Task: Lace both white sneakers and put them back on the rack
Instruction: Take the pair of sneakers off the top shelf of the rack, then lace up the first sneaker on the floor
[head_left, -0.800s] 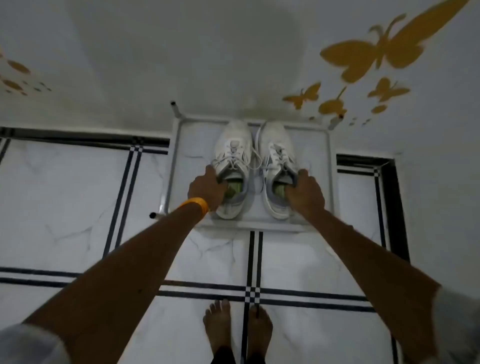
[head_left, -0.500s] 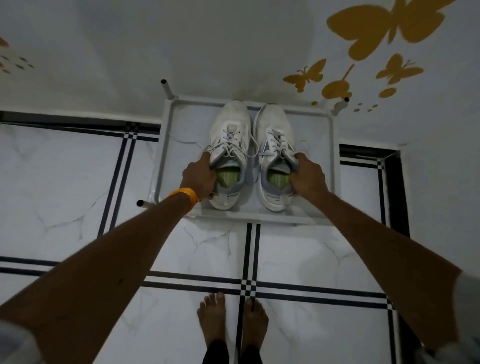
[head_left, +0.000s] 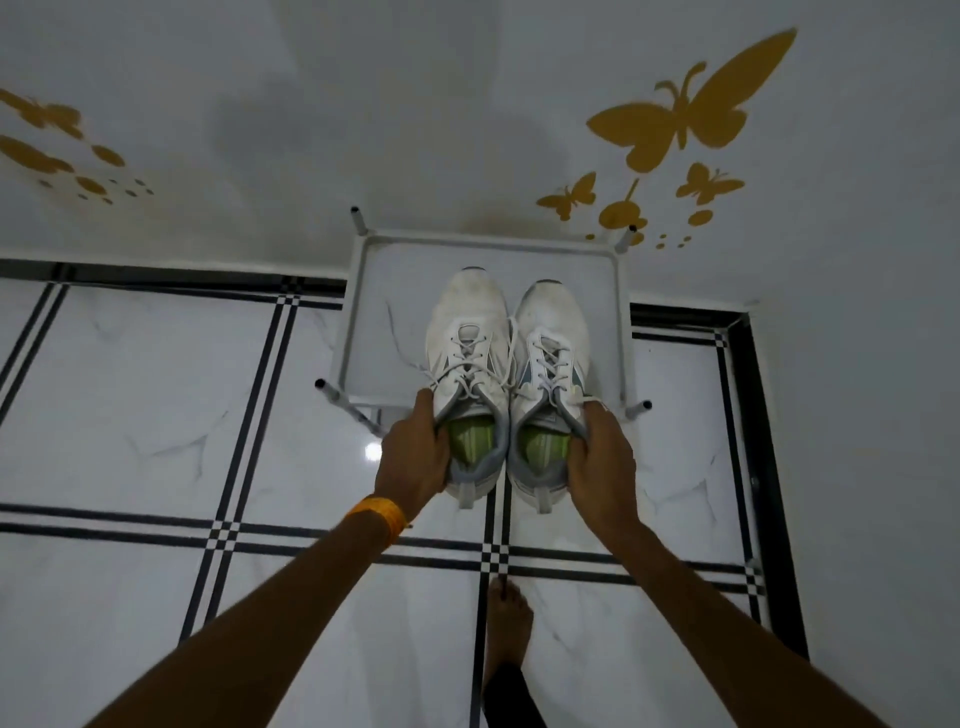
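Two white sneakers with green insoles are held side by side, toes pointing at the wall. My left hand (head_left: 415, 457) grips the collar of the left sneaker (head_left: 470, 353). My right hand (head_left: 597, 462) grips the collar of the right sneaker (head_left: 553, 353). Both shoes have laces crossed through the eyelets, with loose ends hanging. Their heels stick out past the front edge of the white rack (head_left: 358, 306), which stands low against the wall. I cannot tell whether the toes touch the rack.
The floor is white marble tile (head_left: 156, 405) with black line borders. One bare foot (head_left: 506, 623) stands below the shoes. The white wall behind the rack carries gold butterfly stickers (head_left: 685, 114). Short rack posts (head_left: 332, 395) poke out at the corners.
Both hands have pulled the sneakers back toward me, from resting fully on the rack to hanging over its front edge. The view has shifted too.
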